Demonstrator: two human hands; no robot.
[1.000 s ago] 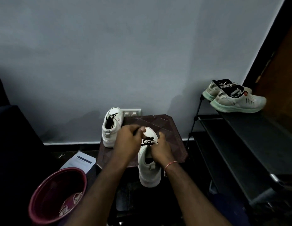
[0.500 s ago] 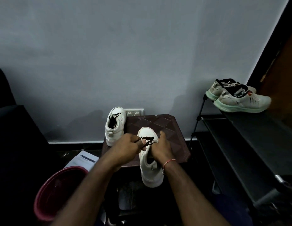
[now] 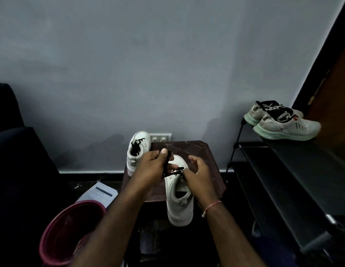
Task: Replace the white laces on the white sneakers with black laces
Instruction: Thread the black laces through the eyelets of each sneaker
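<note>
A white sneaker [image 3: 179, 201] lies on the small brown table [image 3: 210, 164], heel towards me and hanging over the front edge. A black lace [image 3: 174, 171] runs through its eyelets. My left hand [image 3: 153, 166] pinches a black lace end between thumb and fingers, above the shoe's toe. My right hand [image 3: 197, 175] rests on the sneaker's right side, fingers curled at the laces. A second white sneaker [image 3: 138, 153] with black laces stands at the table's back left corner.
A maroon bucket [image 3: 71, 232] sits on the floor at the lower left, with a white paper [image 3: 99, 194] beside it. A black shoe rack [image 3: 295, 180] on the right carries a pair of grey running shoes [image 3: 283, 124]. A dark seat fills the left edge.
My left hand has risen and moved forward, pulling the black lace up from the shoe. My right hand stays at the eyelets with its fingers spread wider.
</note>
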